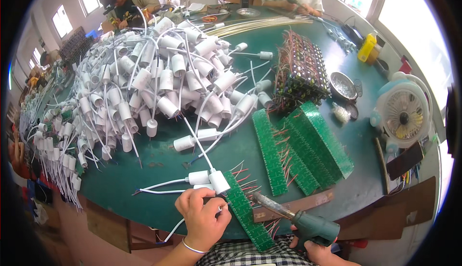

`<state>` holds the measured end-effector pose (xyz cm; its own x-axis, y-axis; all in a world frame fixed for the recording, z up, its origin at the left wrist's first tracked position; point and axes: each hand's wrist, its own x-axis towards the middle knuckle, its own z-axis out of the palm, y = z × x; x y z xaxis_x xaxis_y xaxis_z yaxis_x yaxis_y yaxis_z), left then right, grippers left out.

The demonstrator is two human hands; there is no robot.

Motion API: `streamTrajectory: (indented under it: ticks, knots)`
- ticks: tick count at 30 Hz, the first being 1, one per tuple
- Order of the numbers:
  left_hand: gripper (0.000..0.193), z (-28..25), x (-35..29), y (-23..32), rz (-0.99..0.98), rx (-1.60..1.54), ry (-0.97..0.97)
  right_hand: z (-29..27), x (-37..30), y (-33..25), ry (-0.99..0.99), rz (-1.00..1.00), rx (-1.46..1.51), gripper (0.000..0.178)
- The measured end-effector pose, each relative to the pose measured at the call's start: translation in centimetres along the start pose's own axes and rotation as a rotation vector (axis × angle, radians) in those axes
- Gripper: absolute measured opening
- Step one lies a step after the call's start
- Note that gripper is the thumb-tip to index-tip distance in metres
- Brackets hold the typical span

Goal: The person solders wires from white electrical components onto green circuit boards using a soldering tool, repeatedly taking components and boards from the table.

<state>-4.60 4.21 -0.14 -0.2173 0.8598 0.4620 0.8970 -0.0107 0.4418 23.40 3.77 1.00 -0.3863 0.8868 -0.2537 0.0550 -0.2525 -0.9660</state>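
We judge the work partway: red leads (245, 182) line one side of the green board (244, 214) at the tabletop's (361, 169) near edge, but the white cylinders (167, 106) heaped toward its left edge suggest much remains. Our left hand (202, 218) pinches a white cable end (220, 208); our right hand (316, 252) grips the green-handled soldering iron (315, 228)

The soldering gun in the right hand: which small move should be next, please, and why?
Perhaps ease the tip of the soldering gun slightly left, toward the left hand. The right hand grips the tool with its tip near the right edge of the green circuit board strip, while the left hand's fingers are at the opposite edge, beside a white lamp holder.
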Motion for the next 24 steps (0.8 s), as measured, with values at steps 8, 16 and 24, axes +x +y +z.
streamTrajectory:
  ticks: [8,16,24]
  knots:
    - [0.017,0.5,0.0,-0.2,-0.042,-0.002,-0.019,-0.6,1.3,0.2,-0.087,-0.447,-0.626,0.017]
    - [0.014,0.5,0.2,-0.4,-0.040,0.002,-0.025,0.8,0.6,-0.1,0.046,-0.236,-0.366,0.026]
    - [0.015,0.3,0.2,-0.5,-0.045,-0.031,-0.027,1.3,0.9,-0.1,0.019,-0.194,-0.236,0.033]
